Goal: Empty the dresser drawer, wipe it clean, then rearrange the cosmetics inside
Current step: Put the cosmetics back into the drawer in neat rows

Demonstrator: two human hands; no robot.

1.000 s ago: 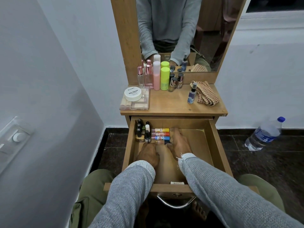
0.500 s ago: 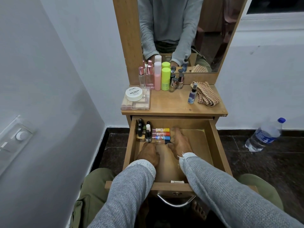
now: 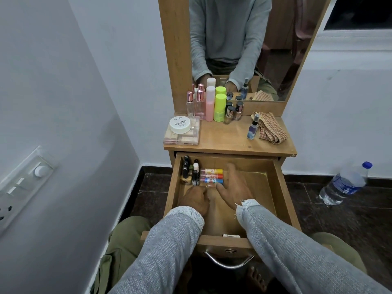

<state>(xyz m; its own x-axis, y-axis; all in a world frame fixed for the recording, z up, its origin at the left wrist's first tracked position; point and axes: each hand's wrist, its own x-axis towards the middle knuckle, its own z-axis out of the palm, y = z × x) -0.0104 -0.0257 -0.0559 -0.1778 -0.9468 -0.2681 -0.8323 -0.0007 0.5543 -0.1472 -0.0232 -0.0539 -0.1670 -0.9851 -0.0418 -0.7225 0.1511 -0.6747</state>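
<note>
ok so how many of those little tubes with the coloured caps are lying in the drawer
4, side by side at the drawer's back left: yellow-capped tube farthest, orange-capped tube, blue-capped tube, then clear tube nearest. The right hand may hide more.

Open wooden drawer (image 3: 277,187), pulled out toward the viewer. Standing in far left corner: dark-capped nail polish bottles (image 3: 188,171). Lying just right of them: lip balm tubes (image 3: 212,176), stacked near to far, caps yellow, orange, blue, pointing right.

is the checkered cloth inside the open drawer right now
No, the checkered cloth lies crumpled on the dresser top, beside a small spray bottle, above the open drawer.
</note>
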